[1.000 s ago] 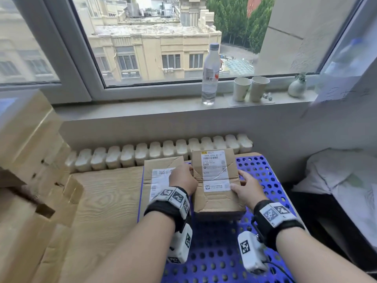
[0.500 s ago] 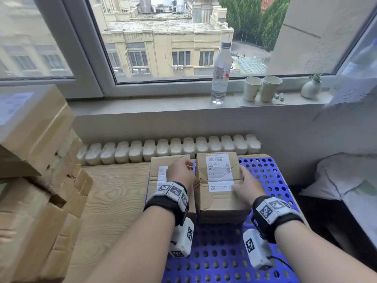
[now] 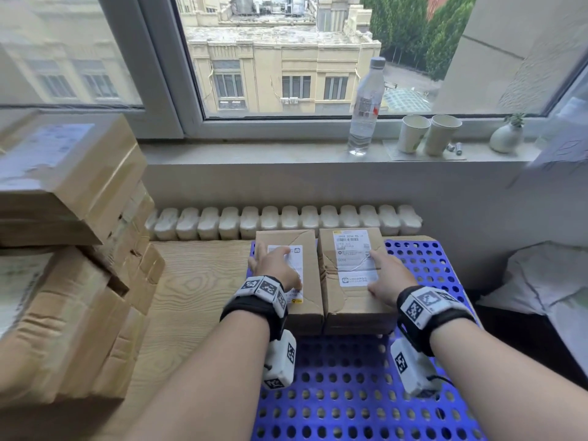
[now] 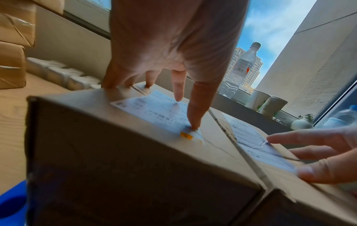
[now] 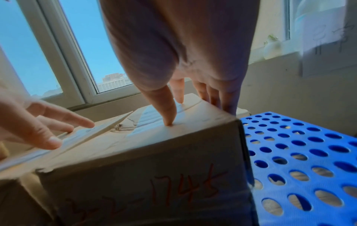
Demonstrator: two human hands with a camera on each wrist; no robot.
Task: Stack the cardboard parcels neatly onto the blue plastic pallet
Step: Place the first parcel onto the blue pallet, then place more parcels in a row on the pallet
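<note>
Cardboard parcels sit side by side, touching, at the far end of the blue plastic pallet (image 3: 356, 389). My left hand (image 3: 277, 265) rests with straight, spread fingers on the left parcel (image 3: 304, 308); my right hand (image 3: 386, 278) lies likewise, fingers relaxed, on the right parcel (image 3: 351, 307). More cardboard boxes (image 3: 73, 237) are piled on the wooden surface (image 3: 191, 281) to my left.

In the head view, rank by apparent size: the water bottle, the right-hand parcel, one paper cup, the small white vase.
1. right-hand parcel
2. water bottle
3. paper cup
4. white vase, though it looks nearly cup-sized.
</note>
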